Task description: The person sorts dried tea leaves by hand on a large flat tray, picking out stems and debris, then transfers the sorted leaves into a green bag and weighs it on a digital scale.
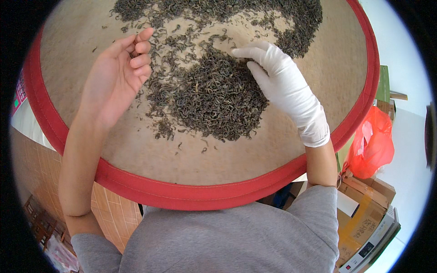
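Terracotta floor tiles (111, 214) showed lower left, a white floor on the right. Large round woven bamboo tray with a red cloth-bound rim (191, 193) filled most of the head view, its near edge against the person's grey t-shirt (227, 241). Dark, curled dried tea leaves (214, 98) lay heaped at tray centre, with a thinner band along the far side.

Left hand (116, 75), bare, was raised palm-up over the tray's left part, fingers loosely curled. A few dark bits seemed to sit at the fingertips; couldn't tell if anything was actually pinched.

Right hand (284, 86), in a white latex glove, lay flat and open, fingertips touching the top-right edge of the heap, gripping nothing.

Right of the tray: an orange-red plastic bag (373, 141), and stacked brown cardboard boxes (368, 209) below it.
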`<control>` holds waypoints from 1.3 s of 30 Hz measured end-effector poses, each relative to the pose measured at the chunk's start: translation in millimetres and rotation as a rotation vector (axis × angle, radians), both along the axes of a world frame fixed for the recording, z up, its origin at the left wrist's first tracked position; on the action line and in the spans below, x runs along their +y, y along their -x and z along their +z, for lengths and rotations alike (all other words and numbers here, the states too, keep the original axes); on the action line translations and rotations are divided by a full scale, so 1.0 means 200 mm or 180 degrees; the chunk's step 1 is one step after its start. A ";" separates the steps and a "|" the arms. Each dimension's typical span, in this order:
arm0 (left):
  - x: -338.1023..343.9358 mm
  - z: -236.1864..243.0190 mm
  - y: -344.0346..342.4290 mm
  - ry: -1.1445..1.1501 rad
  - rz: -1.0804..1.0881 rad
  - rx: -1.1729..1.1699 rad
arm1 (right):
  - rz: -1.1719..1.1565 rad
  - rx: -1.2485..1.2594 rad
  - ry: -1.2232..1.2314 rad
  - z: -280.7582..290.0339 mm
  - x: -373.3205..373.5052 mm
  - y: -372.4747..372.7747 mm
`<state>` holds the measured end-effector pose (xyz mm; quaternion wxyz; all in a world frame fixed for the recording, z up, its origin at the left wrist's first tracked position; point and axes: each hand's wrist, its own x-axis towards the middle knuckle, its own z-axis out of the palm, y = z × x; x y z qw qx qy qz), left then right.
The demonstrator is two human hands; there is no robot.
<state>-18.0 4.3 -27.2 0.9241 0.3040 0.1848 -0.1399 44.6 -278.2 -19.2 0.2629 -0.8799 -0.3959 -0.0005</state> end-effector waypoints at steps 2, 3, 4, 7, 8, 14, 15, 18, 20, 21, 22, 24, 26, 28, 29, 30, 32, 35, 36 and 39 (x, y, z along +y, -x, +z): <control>0.00 0.00 0.01 -0.0060 0.0014 0.0025 | -0.0048 0.0032 -0.0064 0.03 0.01 0.00; -0.01 0.00 0.01 -0.0080 0.0020 0.0036 | 0.0079 -0.0061 -0.0135 0.03 0.02 0.00; -0.02 0.00 0.01 -0.0102 0.0027 0.0048 | 0.0207 -0.0155 -0.0206 0.03 0.04 0.01; -0.03 -0.01 0.02 -0.0148 -0.0023 0.0093 | 0.0578 -0.0375 -0.0152 -0.01 0.12 0.04; -0.04 -0.02 0.01 -0.0174 -0.0066 0.0065 | 0.0660 -0.0422 -0.0027 -0.02 0.16 0.06; -0.08 -0.03 0.03 -0.0239 -0.0233 0.0019 | 0.0691 -0.1035 0.0855 -0.08 0.27 0.14; -0.08 -0.03 0.03 -0.0212 -0.0228 0.0010 | 0.0678 -0.1017 0.0923 -0.08 0.27 0.14; -0.08 -0.04 0.03 -0.0245 -0.0213 -0.0010 | 0.0548 -0.0491 0.0168 -0.07 0.26 0.14; -0.08 -0.05 0.03 -0.0240 -0.0225 -0.0009 | 0.0444 -0.0343 -0.0185 -0.03 0.24 0.12; -0.09 -0.05 0.03 -0.0195 -0.0245 -0.0010 | 0.0282 -0.0129 -0.0320 -0.02 0.23 0.11; -0.09 -0.05 0.04 -0.0151 -0.0265 -0.0011 | 0.0120 0.0086 -0.0454 0.00 0.22 0.11; -0.09 -0.07 0.03 -0.0289 -0.0390 0.0020 | -0.0338 0.1248 -0.0609 0.04 0.22 0.13; -0.11 -0.08 0.03 -0.0402 -0.0538 0.0021 | -0.0645 0.2210 -0.0724 0.08 0.22 0.13; -0.13 -0.07 0.05 -0.0509 -0.0687 0.0013 | -0.0548 0.2546 -0.0900 0.09 0.22 0.13; -0.14 -0.08 0.05 -0.0542 -0.0837 -0.0038 | -0.0554 0.2741 -0.1068 0.09 0.22 0.13; -0.15 -0.08 0.06 -0.0557 -0.0956 0.0000 | -0.0564 0.2939 -0.1242 0.08 0.22 0.13; -0.17 -0.07 0.07 -0.0587 -0.1194 0.0077 | -0.0612 0.3054 -0.1268 0.10 0.22 0.13; -0.20 -0.06 0.07 -0.0657 -0.1369 0.0054 | -0.0677 0.3038 -0.1386 0.10 0.22 0.13; -0.20 -0.05 0.08 -0.0673 -0.1417 0.0037 | -0.0690 0.3006 -0.1438 0.09 0.23 0.14; -0.22 0.00 0.08 -0.0835 -0.1566 -0.0008 | -0.0717 0.2537 -0.1626 0.03 0.24 0.16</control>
